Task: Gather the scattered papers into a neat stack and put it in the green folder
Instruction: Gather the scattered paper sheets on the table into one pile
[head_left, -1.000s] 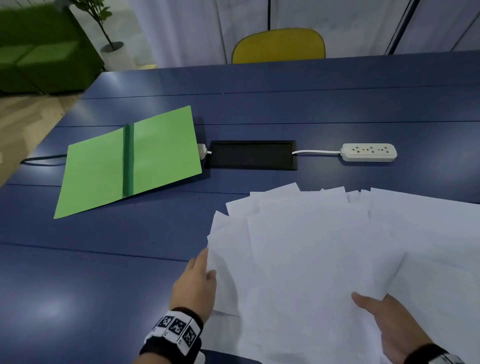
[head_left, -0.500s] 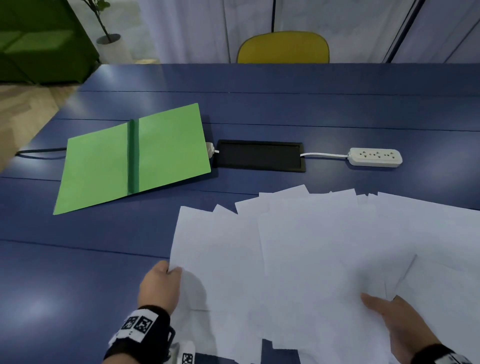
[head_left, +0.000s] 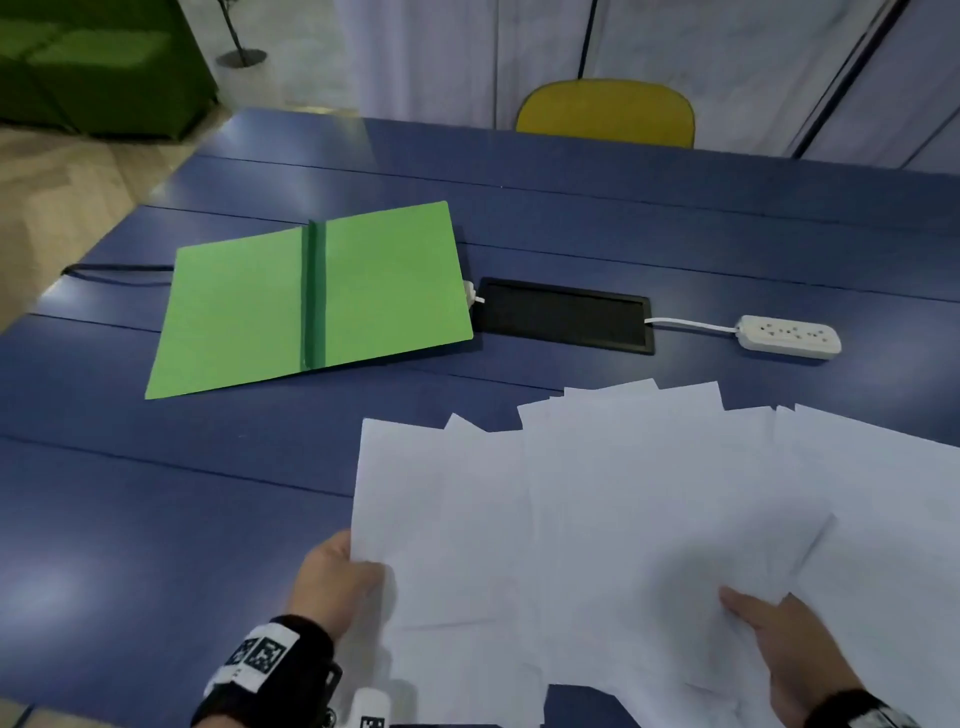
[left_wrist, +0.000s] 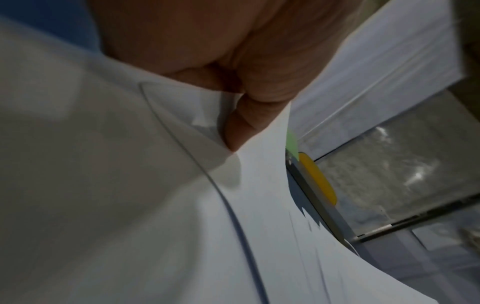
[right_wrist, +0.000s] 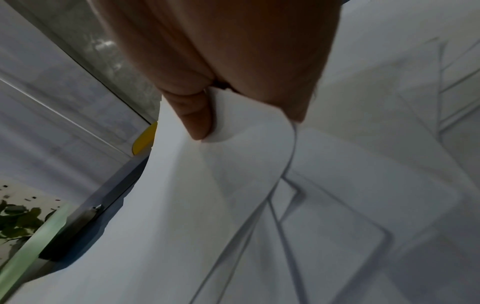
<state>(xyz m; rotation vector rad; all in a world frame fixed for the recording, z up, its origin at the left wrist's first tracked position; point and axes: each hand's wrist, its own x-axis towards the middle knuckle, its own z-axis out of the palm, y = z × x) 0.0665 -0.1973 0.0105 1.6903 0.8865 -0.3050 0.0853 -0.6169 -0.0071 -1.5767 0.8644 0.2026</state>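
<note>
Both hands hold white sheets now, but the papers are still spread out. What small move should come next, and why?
Probably draw the left hand toward the right hand, sliding its sheet over the others. The papers lie fanned with corners poking out at different angles, each hand pinches a sheet edge, and the green folder lies open and apart, so squaring the stack comes first.

The right hand (right_wrist: 221, 61) fills the top centre of the frame, its thumb (right_wrist: 194, 115) pinching the edge of a white sheet. Overlapping papers (right_wrist: 337, 185) spread across the centre and right, their edges crossing at angles. At lower left lie a strip of the green folder (right_wrist: 33, 244) and some plant leaves (right_wrist: 18, 222). A bit of yellow chair (right_wrist: 144, 137) shows at middle left.
</note>
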